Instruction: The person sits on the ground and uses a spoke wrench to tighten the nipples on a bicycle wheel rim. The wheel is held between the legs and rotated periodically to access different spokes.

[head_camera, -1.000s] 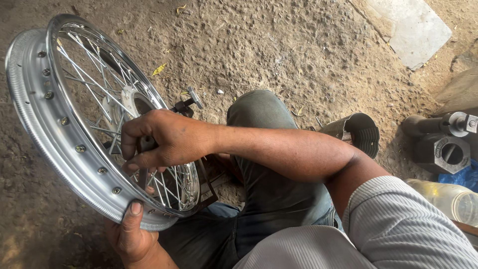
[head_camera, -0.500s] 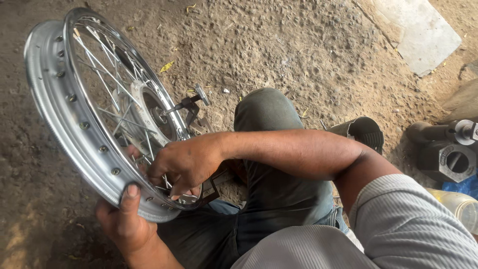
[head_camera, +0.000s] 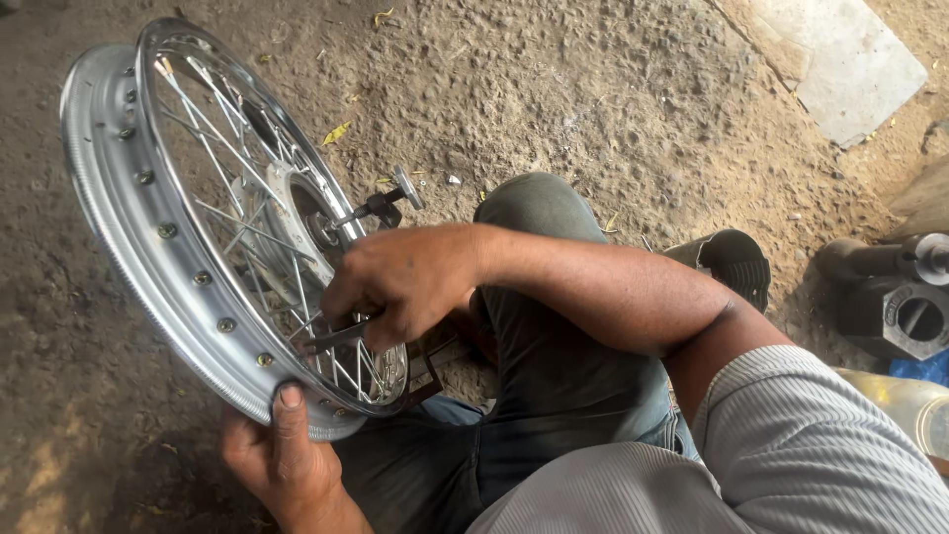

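Spokes (head_camera: 247, 232) pass between right hand (head_camera: 405, 282) fingers (head_camera: 346, 297); left hand (head_camera: 282, 460) grips rim (head_camera: 148, 247).

Seen from a single head-worn camera, looking steeply down at close range over lap and knee. Spoked wheel (head_camera: 213, 222) at frame left, dirt ground (head_camera: 613, 99) above, striped sleeve (head_camera: 791, 445) nearest the lens.

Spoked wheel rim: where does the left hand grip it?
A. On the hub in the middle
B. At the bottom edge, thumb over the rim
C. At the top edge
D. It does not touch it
B: the left hand clasps the bottom edge of the wheel rim, thumb lying up over it.
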